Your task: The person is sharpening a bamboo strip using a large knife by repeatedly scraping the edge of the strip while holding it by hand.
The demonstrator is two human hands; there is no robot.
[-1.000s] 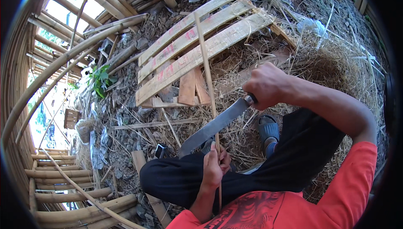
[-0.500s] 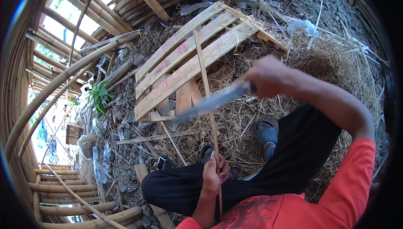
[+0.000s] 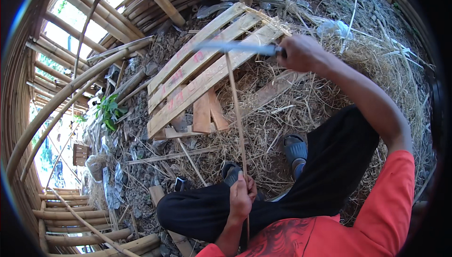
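My left hand (image 3: 241, 195) is closed around the lower part of a long thin bamboo strip (image 3: 237, 115), which stands up from my lap and leans away from me. In my right hand (image 3: 301, 52), gripped by its dark handle, is a machete (image 3: 245, 47) with a long grey blade, smeared by motion. The blade lies crosswise at the strip's far end; whether it touches the strip I cannot tell. Behind them a slatted wooden pallet (image 3: 200, 93) rests tilted on the ground, with short boards (image 3: 202, 113) under its near edge.
Dry straw and shavings (image 3: 268, 130) cover the ground between my sandalled feet. Bamboo poles (image 3: 66, 101) form a frame on the left, near a green plant (image 3: 110, 111). A small dark object (image 3: 180, 183) lies by my left knee; a plastic bag (image 3: 335, 29) lies at the far right.
My right hand has moved up and away from me with the machete, from the strip's middle to its far end. My left hand keeps its hold on the strip.
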